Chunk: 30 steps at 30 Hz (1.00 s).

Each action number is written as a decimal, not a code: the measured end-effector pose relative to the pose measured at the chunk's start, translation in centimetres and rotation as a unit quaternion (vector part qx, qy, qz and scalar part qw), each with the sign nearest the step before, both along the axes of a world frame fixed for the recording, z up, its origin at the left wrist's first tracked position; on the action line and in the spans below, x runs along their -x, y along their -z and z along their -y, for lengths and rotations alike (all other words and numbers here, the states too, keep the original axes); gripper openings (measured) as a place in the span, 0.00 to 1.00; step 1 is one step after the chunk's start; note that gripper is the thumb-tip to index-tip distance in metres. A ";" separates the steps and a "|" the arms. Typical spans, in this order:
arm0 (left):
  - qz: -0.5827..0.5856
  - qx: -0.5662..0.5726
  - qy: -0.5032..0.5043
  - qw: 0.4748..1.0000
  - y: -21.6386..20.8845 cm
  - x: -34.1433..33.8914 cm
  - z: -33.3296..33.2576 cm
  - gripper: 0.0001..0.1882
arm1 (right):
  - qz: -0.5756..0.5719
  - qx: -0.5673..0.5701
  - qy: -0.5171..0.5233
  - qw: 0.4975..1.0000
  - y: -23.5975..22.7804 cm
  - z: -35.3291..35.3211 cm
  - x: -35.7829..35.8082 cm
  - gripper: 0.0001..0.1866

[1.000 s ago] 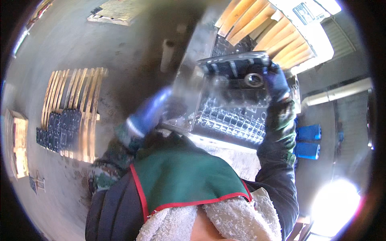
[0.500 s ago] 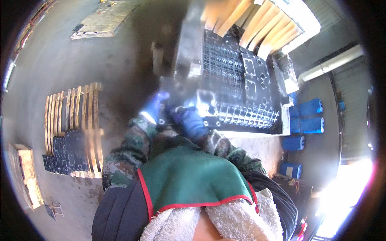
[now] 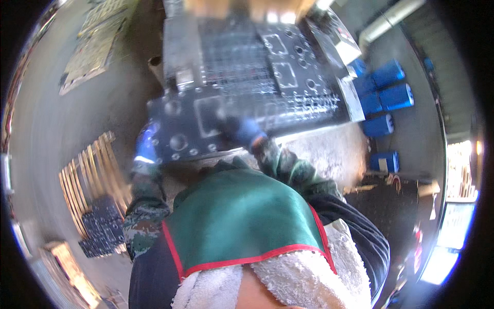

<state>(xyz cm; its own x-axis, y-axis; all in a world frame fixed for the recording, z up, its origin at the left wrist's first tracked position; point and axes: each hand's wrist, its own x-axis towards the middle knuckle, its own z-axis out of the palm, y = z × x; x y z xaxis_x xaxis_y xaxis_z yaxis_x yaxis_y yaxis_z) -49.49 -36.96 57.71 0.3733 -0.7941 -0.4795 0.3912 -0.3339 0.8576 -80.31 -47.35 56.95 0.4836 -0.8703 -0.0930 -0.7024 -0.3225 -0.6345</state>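
both hands are on a dark plastic grid panel (image 3: 206,123), held roughly flat in front of the chest, just near of a stack of similar dark panels (image 3: 267,67) on the far side. left hand (image 3: 146,147), in a blue glove, is at the panel's left edge, fingers seemingly wrapped over the edge and gripping it, though the motion blur makes that a judgement. right hand (image 3: 242,131), also blue-gloved, sits on the panel's near edge toward the middle; it looks closed on the rim, but i cannot tell the finger detail for sure.

step in hand, as i read it: placing this panel onto or against the stack. the panel overlaps the stack's near edge, not yet seated flush.

next move calls for squaring the panel's corners with the stack below, keeping it level, then freeing fingers from under the edge so they don't get pinched.

around it: wooden pallet (image 3: 95,175) with more dark panels to the left, blue drums (image 3: 393,98) far right, concrete floor (image 3: 56,129).
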 end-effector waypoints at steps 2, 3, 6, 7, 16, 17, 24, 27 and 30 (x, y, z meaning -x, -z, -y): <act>0.040 -0.045 -0.032 0.998 -0.2 -0.5 0.5 0.22 | 0.092 -0.040 0.042 0.994 0.2 2.6 3.5 0.17; 0.104 -0.042 -0.010 0.994 -0.2 -0.9 0.7 0.22 | 0.108 0.078 0.053 0.990 0.0 4.0 6.2 0.16; 0.268 -0.057 0.033 0.961 -0.2 -1.5 0.6 0.25 | 0.131 0.217 0.212 0.944 -0.9 9.4 14.3 0.19; 0.296 -0.081 0.030 0.951 0.0 -1.5 0.5 0.26 | 0.102 0.210 0.226 0.946 -1.2 11.2 17.5 0.20; 0.430 -0.086 -0.051 0.897 1.1 1.7 -0.9 0.24 | -0.352 0.115 -0.027 0.928 3.2 20.6 30.7 0.40; 0.444 -0.100 -0.046 0.889 1.1 1.9 -0.9 0.24 | -0.272 0.207 -0.045 0.939 3.6 20.4 30.7 0.35; 0.438 -0.028 -0.050 0.897 0.1 3.2 -0.5 0.28 | -0.193 0.154 -0.003 0.969 3.5 19.7 28.8 0.26; 0.445 -0.154 -0.086 0.878 -0.1 3.9 -0.1 0.28 | -0.097 -0.023 0.026 0.995 3.3 20.7 28.7 0.29; 0.458 -0.155 -0.110 0.868 -0.3 4.8 0.0 0.27 | -0.170 0.155 -0.069 0.971 2.0 21.9 28.9 0.22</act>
<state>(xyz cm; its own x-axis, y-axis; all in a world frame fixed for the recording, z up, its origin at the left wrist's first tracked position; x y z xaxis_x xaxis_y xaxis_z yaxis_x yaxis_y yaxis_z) -54.31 -36.94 58.02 0.8373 -0.5410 -0.0789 -0.3247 -0.6082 0.7243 -109.20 -69.21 54.95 0.5845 -0.8113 -0.0111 -0.7908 -0.5666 -0.2315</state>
